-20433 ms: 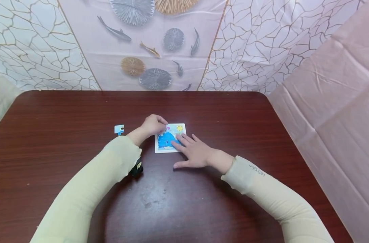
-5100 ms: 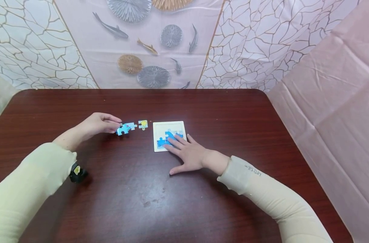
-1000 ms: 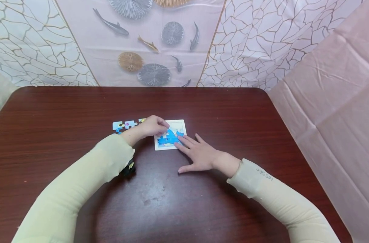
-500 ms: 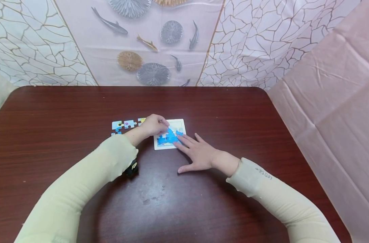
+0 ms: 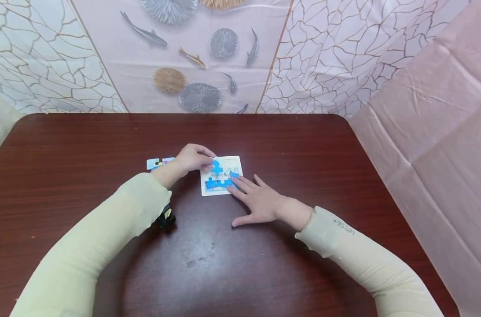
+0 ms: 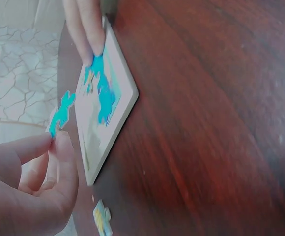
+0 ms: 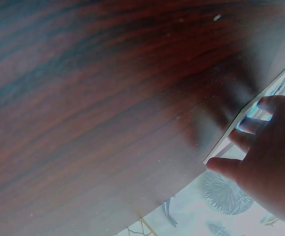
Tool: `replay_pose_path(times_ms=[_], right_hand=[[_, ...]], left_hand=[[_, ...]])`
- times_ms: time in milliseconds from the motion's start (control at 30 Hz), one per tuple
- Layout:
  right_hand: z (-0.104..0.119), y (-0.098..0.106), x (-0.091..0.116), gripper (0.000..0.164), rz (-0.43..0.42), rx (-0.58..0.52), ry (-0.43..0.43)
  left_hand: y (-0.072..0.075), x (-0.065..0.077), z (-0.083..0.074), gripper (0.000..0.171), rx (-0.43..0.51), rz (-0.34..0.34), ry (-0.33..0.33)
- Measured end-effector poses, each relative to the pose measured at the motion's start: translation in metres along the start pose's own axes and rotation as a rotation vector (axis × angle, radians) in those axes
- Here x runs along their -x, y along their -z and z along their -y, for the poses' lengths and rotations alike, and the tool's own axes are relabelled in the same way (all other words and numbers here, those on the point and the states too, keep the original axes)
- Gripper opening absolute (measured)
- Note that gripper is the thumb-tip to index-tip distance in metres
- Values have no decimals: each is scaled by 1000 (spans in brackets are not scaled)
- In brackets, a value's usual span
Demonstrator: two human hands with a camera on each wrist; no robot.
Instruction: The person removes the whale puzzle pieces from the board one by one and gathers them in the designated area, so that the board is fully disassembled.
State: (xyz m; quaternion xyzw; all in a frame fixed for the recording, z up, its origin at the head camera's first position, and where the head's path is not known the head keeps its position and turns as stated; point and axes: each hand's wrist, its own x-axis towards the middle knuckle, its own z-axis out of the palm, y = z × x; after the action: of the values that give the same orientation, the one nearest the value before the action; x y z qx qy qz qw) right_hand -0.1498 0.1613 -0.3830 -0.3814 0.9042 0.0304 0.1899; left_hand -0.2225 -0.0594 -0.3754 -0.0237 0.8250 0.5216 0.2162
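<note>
My left hand (image 5: 192, 157) pinches a blue jigsaw piece (image 5: 217, 168) between thumb and fingertips. In the left wrist view this piece (image 6: 62, 114) is tilted and raised above the white puzzle board (image 6: 125, 81). Blue pieces (image 5: 220, 184) lie fitted along the near side of the board, and its pale base shows farther back. My right hand (image 5: 260, 203) is spread with straight fingers, their tips on the board's right side and the blue pieces there. The right wrist view shows those fingers (image 7: 243, 141) over the board's edge.
Loose jigsaw pieces (image 5: 153, 164) lie left of the board, partly hidden by my left wrist. One with yellow on it (image 6: 102, 219) lies close to the board's corner. A dark wrist camera (image 5: 167, 216) hangs below my left sleeve. Patterned cloth (image 5: 200, 57) hangs behind the brown table (image 5: 303, 154).
Over twenty seconds, several pieces have gone from the board to the table at left. In the last half second my left hand has lifted a blue piece up and leftward; my right hand stays put.
</note>
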Motion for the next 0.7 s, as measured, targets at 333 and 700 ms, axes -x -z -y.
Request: replay_pose_path(times_ms=[333, 700], right_hand=[[0, -1, -1, 95, 6, 7, -13], [-1, -1, -1, 95, -4, 7, -4]], left_hand=[[25, 8, 5, 30, -9, -20, 30], [52, 19, 15, 35, -13, 10, 30]])
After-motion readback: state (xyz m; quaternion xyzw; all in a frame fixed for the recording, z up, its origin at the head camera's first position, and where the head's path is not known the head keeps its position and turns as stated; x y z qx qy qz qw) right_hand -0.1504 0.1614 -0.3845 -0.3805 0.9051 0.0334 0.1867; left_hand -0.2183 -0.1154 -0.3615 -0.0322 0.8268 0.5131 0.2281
